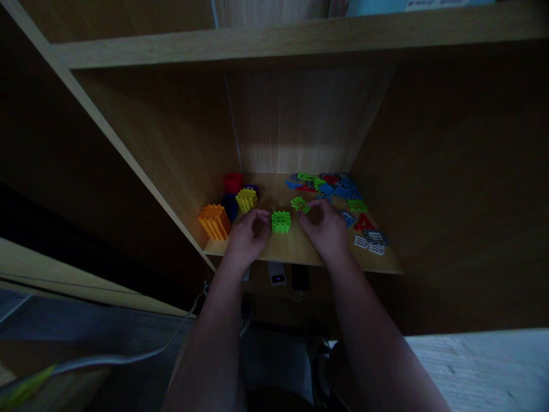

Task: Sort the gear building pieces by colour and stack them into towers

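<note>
A small green block (pixel 281 222) built of interlocking plastic pieces stands on the wooden shelf (pixel 295 249) between my hands. Close to its left side is my left hand (pixel 251 236), fingers curved and apart, with nothing visible in them. My right hand (pixel 326 228) pinches a flat green interlocking piece (pixel 299 204) between thumb and finger, just above and right of the block. To the left stand an orange ridged block (pixel 215 222) and a yellow ridged block (pixel 246 199). Behind them are a red block (pixel 233 183) and a dark blue one (pixel 230 207).
A loose pile of blue, green and red pieces (pixel 330 186) lies at the back right. White lattice pieces (pixel 369 245) and a red piece (pixel 363 222) rest near the right front edge. Cabinet walls close in both sides. A device with a lit display (pixel 278 277) sits below the shelf.
</note>
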